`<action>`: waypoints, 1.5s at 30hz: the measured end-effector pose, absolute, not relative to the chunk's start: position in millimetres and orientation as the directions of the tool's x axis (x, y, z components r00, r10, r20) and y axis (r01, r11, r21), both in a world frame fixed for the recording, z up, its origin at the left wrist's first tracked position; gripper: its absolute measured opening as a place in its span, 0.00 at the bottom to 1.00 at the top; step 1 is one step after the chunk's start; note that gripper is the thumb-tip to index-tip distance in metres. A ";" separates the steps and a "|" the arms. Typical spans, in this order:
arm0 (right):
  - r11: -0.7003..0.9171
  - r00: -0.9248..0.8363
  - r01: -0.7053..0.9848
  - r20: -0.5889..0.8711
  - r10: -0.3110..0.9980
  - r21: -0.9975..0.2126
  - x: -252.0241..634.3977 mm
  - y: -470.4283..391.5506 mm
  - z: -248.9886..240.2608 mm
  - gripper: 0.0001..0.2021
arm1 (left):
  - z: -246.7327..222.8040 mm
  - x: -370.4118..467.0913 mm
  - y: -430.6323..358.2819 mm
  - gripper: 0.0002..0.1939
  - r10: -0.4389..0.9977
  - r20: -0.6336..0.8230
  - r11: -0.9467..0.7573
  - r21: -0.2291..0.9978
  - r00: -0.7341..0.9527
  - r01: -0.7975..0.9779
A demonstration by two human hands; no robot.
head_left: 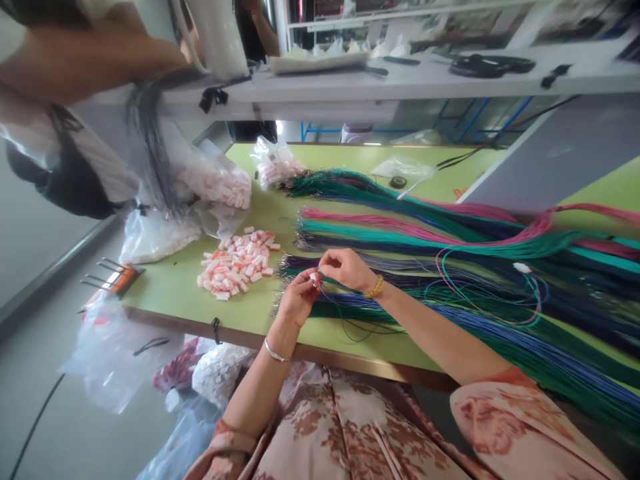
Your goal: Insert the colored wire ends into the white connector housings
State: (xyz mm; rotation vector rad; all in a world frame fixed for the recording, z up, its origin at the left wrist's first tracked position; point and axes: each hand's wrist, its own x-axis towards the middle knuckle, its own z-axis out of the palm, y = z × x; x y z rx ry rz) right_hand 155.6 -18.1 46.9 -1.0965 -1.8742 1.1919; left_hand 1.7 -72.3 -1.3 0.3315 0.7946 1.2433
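My left hand [296, 298] pinches a small white and orange connector housing [315, 279] just above the front of the table. Close beside it, my right hand [346, 268] has its thumb and finger pressed together on a thin wire at the housing. Thin dark wires [345, 323] hang from the housing and loop down over the table edge area. Left of my hands lies a pile of white and orange connector housings [237, 263]. Bundles of green, blue, pink and dark wires [400, 230], with metal-tipped ends toward the pile, stretch off to the right.
Bags of housings [273, 163] stand at the back left. A metal-pronged holder [117, 277] sits at the table's left corner. A wire loop with a white connector [521, 268] lies at right. A shelf [310, 83] runs above; another person's arm [100, 57] shows at upper left.
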 end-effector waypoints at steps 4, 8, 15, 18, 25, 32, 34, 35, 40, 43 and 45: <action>0.205 -0.380 0.306 0.078 0.922 -0.930 165.8 -34.4 28.3 0.07 | 0.2 2.1 -71.0 0.13 0.911 -0.394 0.359 0.623 0.118 -0.695; 0.248 -0.347 0.368 0.115 0.931 -0.896 168.0 -41.1 19.6 0.06 | -0.5 1.1 -70.1 0.13 0.905 -0.408 0.378 0.635 0.124 -0.673; 0.307 -0.290 0.509 0.175 0.941 -0.804 163.9 -47.1 21.9 0.05 | -1.5 1.8 -69.3 0.11 0.904 -0.412 0.376 0.641 0.113 -0.669; 0.298 -0.274 0.542 0.170 0.946 -0.786 162.8 -48.4 23.4 0.06 | -0.7 1.8 -69.0 0.11 0.905 -0.409 0.379 0.648 0.118 -0.661; 0.285 -0.248 0.580 0.167 0.954 -0.763 160.1 -51.0 25.5 0.09 | -0.8 2.9 -70.4 0.11 0.913 -0.391 0.365 0.659 0.116 -0.658; 0.278 -0.242 0.610 0.160 0.957 -0.742 157.5 -53.0 27.8 0.08 | -1.1 4.6 -72.5 0.13 0.928 -0.365 0.325 0.697 0.073 -0.639; 0.278 -0.259 0.569 0.153 0.954 -0.774 157.1 -52.3 24.5 0.09 | -0.9 7.1 -73.8 0.14 0.933 -0.357 0.307 0.717 0.048 -0.626; 0.277 -0.268 0.544 0.148 0.952 -0.792 157.0 -51.9 22.4 0.10 | -0.8 8.8 -74.5 0.14 0.935 -0.352 0.298 0.728 0.035 -0.617; 0.316 -0.325 0.463 0.173 0.930 -0.828 160.4 -49.8 15.1 0.11 | -1.2 14.7 -76.2 0.15 0.937 -0.347 0.269 0.765 -0.023 -0.585; 0.376 -0.390 0.440 0.204 0.898 -0.815 165.2 -48.0 14.4 0.10 | -1.2 14.0 -74.6 0.14 0.927 -0.373 0.277 0.746 -0.034 -0.606; 0.403 -0.416 0.453 0.211 0.885 -0.795 166.3 -46.9 13.6 0.09 | -0.7 13.2 -73.9 0.14 0.923 -0.385 0.288 0.734 -0.028 -0.615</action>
